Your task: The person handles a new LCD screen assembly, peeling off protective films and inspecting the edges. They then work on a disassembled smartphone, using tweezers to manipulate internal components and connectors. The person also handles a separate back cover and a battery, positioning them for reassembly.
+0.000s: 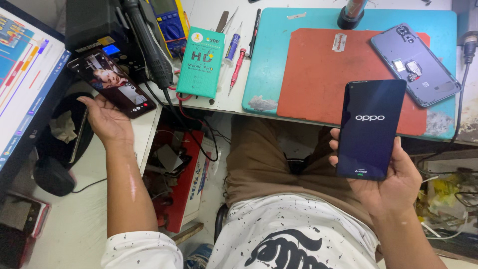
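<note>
Monitor (25,74): far left edge, lit with a coloured diagram; well clear of both hands.
Left hand (107,122): palm up beside the left surface (94,209), fingers (87,101) loosely open under the lower end of a phone, cradling rather than clamping.
Left phone (112,82): screen lit with a picture, tilted, upper end near the black station (99,25); best supported further under its middle so it cannot tip off the palm.
Hot-air handle (149,45): black, lying just right of the left phone, cable trailing down; worth keeping the wrist off that cable.
Green box (201,62): flat on the main surface (224,102), screwdriver (237,67) and pen-like tools just beside it.
Mats: red mat (318,79) lying on a blue mat (279,30), a razor blade (339,42) on the red one; best kept away from a screen set down there.
Right hand (393,179): below the surface edge, over the lap, fingers (334,147) curled round the sides and lower end of a second phone, thumb on the right edge.
Right phone (371,129): upright, dark screen showing a white start-up logo, held in the air, touching nothing else; steady grip by the edges, judged wise, pads off the glass while it starts.
Open phone (416,65): grey, back off, insides showing, resting on the mats' far right; apart from both hands.
</note>
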